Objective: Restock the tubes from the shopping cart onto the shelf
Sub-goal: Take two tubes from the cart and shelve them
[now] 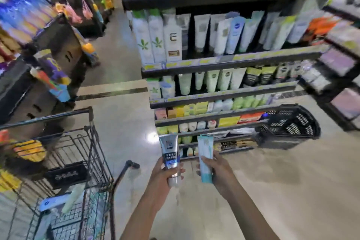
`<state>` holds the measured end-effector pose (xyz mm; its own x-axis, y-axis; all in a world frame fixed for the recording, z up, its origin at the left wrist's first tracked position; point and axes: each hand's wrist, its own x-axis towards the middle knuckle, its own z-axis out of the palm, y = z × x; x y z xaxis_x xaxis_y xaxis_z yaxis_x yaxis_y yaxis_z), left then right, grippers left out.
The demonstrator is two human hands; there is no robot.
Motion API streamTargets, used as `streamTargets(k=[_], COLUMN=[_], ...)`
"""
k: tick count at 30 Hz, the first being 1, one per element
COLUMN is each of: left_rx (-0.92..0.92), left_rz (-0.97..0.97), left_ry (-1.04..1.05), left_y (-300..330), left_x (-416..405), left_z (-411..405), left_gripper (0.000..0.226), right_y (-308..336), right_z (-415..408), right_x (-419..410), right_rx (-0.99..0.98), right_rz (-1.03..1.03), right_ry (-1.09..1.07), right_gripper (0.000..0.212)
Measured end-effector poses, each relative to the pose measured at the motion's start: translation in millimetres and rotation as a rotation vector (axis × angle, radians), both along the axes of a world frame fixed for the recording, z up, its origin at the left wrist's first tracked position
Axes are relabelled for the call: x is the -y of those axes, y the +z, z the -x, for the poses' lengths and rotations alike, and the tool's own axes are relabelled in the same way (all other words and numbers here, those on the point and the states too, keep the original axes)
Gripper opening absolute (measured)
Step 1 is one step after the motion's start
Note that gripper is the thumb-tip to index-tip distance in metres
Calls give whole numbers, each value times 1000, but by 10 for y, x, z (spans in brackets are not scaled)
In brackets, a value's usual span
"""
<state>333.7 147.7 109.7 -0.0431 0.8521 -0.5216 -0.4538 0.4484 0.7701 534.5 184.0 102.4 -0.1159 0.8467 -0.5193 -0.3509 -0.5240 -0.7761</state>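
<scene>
My left hand [165, 175] grips a silver and blue tube [169, 154], held upright with its cap down. My right hand [218, 171] grips a white and teal tube [205, 157], also cap down. Both tubes are raised in front of the low tiers of the shelf [224, 60], which carries rows of standing tubes. The shopping cart [78, 161] stands at the lower left. Inside it lie a pale green tube [73, 199] and a white and blue tube [52, 203].
A black plastic basket [288, 128] sits on the floor against the shelf's lower right. Dark display racks [58, 48] with colourful goods line the left side. Another shelf unit [342, 60] stands at the far right. Bare floor [272, 181] spreads under my arms.
</scene>
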Motion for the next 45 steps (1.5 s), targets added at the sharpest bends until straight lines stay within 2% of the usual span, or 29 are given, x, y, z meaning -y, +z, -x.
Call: streamTargets(k=[5, 8, 12, 18, 21, 24, 28, 36, 41, 45], left_rx=[19, 0, 12, 48, 34, 16, 7, 22, -54, -164], left_rz=[1, 5, -8, -33, -56, -88, -93, -120, -190, -274], left_ry=[-68, -107, -142, -132, -118, -111, -64, 61, 156, 267], left_y=[60, 63, 96, 104, 109, 155, 148, 254, 511, 758], left_x=[-151, -219, -406, -819, -1134, -1417, -1776, -2165, -2407, -2699], left_z=[-709, -995, -1299, -1568, -1658, -1746, -1829, -1864, -1773, -1696], left_gripper=[70, 66, 58, 64, 62, 64, 62, 63, 75, 72], right_y=[-22, -27, -11, 17, 4, -8, -22, 206, 620, 923], right_z=[-697, -981, -1262, -1511, -1626, -1761, -1873, -1802, -1599, -1459], right_x=[60, 69, -40, -462, -699, -934, -1357, -2252, -2828, -3200], right_rx=[19, 28, 12, -17, -10, -4, 12, -4, -21, -35], right_rz=[-7, 1, -6, -46, -42, -19, -24, -59, -153, -230], right_ry=[-83, -115, -141, -124, -104, -95, -46, 73, 198, 276], right_gripper=[34, 37, 38, 40, 45, 59, 64, 45, 44, 48])
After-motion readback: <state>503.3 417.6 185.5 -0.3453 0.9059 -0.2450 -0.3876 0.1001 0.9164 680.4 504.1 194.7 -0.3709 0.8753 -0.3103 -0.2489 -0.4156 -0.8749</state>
